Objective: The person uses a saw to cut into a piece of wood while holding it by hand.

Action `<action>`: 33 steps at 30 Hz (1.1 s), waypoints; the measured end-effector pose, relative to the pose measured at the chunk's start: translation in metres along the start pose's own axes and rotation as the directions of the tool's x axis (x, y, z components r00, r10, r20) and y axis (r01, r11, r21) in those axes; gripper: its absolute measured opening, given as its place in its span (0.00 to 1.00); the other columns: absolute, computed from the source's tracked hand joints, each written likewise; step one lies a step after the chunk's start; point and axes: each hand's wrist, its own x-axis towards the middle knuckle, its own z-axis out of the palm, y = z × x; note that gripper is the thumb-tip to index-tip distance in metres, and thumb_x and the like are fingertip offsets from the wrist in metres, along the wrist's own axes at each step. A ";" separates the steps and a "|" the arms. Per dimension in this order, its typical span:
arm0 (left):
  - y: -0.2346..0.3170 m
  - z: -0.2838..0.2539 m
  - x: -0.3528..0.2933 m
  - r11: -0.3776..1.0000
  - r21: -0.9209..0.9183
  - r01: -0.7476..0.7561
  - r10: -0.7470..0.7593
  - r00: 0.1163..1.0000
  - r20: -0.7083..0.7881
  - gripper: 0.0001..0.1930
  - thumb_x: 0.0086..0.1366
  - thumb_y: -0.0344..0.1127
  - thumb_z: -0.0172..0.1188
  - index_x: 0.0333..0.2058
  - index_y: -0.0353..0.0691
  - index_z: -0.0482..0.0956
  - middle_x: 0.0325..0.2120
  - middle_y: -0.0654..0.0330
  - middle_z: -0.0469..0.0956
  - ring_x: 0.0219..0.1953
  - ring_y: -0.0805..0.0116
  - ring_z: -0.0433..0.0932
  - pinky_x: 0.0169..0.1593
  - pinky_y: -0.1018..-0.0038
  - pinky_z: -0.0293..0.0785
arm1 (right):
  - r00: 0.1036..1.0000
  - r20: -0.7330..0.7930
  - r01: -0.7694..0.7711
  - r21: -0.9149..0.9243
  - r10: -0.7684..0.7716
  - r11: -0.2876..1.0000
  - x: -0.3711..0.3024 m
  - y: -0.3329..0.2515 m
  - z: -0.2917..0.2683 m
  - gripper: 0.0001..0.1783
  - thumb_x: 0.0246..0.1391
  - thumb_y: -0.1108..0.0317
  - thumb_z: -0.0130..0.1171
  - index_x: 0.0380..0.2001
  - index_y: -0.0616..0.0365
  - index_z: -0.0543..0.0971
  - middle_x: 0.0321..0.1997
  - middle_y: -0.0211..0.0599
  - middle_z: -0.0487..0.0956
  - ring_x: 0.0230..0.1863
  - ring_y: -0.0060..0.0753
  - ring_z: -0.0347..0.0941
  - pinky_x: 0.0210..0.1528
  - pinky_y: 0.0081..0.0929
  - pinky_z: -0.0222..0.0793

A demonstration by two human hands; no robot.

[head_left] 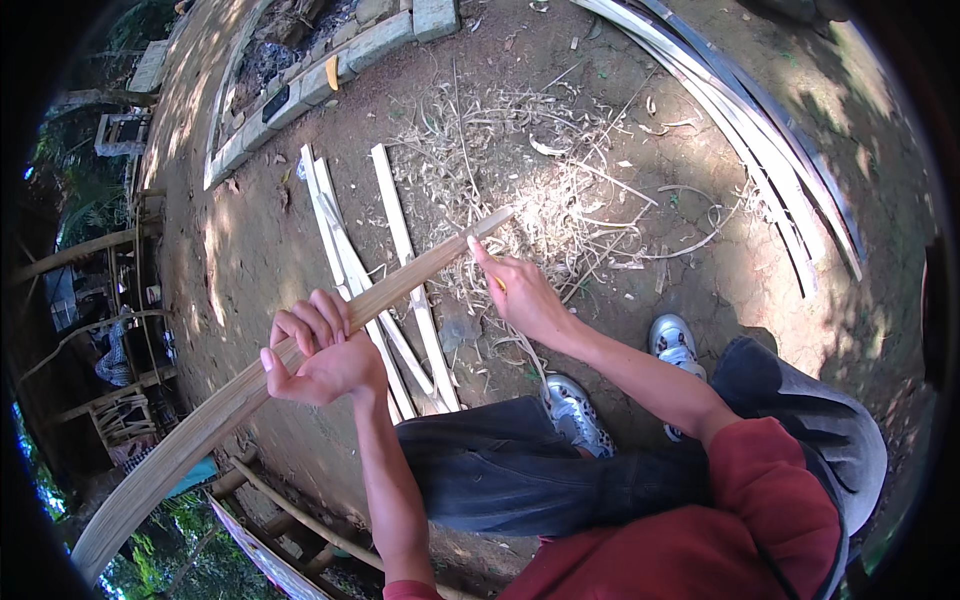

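Here the left hand (pixel 320 355) is closed around the long bamboo strip (pixel 300 345), held above the ground, and the right hand (pixel 520 290) pinches near its far end. I think the sharp edge may cut a finger if the strip slides.

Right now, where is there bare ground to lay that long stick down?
Bare dirt lies left of the flat slats, toward the stone edging. More lies right of the shoes. The shavings pile ahead is crowded.
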 end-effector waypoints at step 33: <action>-0.003 0.005 0.000 0.995 0.103 0.002 0.013 0.990 -0.140 0.26 0.60 0.61 0.46 0.17 0.50 0.50 0.10 0.69 0.47 0.14 0.75 0.47 0.19 0.77 0.43 | 1.000 0.017 -0.011 -0.014 0.011 1.000 -0.016 -0.008 -0.005 0.34 0.54 0.84 0.48 0.67 0.62 0.64 0.25 0.49 0.74 0.21 0.34 0.67 0.19 0.29 0.70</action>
